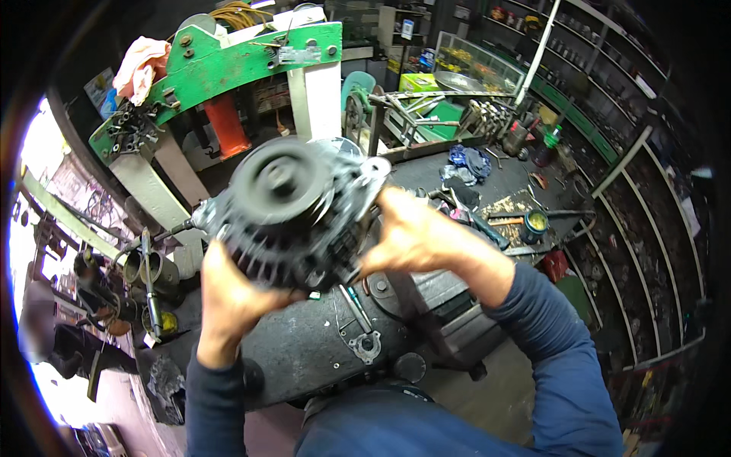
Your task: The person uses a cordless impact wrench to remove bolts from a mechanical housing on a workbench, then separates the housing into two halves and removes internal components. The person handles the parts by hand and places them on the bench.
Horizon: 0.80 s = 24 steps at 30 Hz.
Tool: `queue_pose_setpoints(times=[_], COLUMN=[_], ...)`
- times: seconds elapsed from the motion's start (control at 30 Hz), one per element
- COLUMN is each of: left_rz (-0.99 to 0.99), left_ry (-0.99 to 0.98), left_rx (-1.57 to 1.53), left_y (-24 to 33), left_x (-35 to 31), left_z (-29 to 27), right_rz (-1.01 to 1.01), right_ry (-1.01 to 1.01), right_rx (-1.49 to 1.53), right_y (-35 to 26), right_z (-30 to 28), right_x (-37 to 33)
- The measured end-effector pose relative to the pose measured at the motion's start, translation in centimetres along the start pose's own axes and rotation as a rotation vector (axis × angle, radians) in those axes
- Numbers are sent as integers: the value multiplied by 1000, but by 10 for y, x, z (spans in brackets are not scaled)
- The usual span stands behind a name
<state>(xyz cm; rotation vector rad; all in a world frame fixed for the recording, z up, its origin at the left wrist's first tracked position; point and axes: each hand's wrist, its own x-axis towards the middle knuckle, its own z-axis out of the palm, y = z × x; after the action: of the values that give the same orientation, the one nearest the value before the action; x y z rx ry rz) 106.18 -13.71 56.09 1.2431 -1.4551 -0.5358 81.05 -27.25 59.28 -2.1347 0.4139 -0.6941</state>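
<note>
Above the dark workbench [285,354], with the green press frame [244,65] beyond it and the grey vise-like block [464,327] to the right, we hold the alternator [293,217] clear of the surface. Its pulley [280,181] faces up; motion blur hides the finer detail.

To carry out this step well, we should share the weight between both hands, grip the rigid housing, and keep fingertips out of the vent slots and off the pulley, which may turn. We judge the unit heavy and uneven, so a steady, slow tilt with elbows bent is advisable.

Both hands are clamped on the housing, one to each side. Our left hand [244,293] cups the lower left edge from the near side, its forearm rising almost straight. Our right hand [417,236] closes on the right side below the mounting lug [375,169], its forearm slanting in from the lower right. We cannot tell how the hidden fingertips sit.

Beneath, on the bench, lies a small flange plate [366,347].
</note>
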Motion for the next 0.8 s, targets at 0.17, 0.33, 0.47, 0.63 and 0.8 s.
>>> queue_pose_setpoints(times=[0.17,0.33,0.47,0.63,0.8], left_rz=[46,111,130,228,-178], left_ry=[-52,-150,-158,-129,-166], left_rx=[-153,-287,-242,-136,-262], left_y=[-16,-27,-57,-118,-157], left_x=[96,158,188,195,159], left_z=[74,124,148,178,211], right_rz=[108,160,231,247,503], right_ry=[32,120,134,164,146], right_rx=[119,119,218,357,66], right_y=[44,97,139,201,256], right_z=[-80,-135,-153,-151,-120], right_x=[-4,1,-1,-5,-20])
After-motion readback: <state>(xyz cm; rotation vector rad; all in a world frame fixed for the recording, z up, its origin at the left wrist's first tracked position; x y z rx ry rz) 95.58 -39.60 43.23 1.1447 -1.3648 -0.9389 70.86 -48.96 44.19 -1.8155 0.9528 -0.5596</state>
